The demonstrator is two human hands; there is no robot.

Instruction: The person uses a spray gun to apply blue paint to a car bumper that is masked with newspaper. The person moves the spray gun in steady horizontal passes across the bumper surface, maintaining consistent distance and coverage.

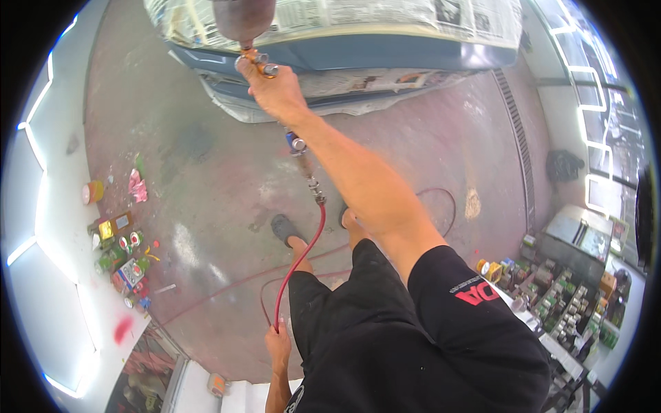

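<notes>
My right hand [281, 96] is stretched far forward, its fingers closed around a paint spray gun [259, 63] with orange and silver fittings. A dark cup [244, 19] sits on top of the gun and is cut off by the upper edge. In front of it is a blue-grey car body panel [392, 54], masked above and below with newspaper [337, 19]. Under the hand hangs a metal and clear coupling [303, 162], which leads into a red air hose [303, 255]. Low by my left side, my left hand [277, 342] is closed on that hose.
The hose trails in loops over the concrete floor [206, 165] around my feet. Cans and bottles [131, 275] stand along the left wall, beside a pink crumpled cloth [138, 186]. Many containers crowd a bench [571, 296] at the right. A floor grate [516, 138] runs at the far right.
</notes>
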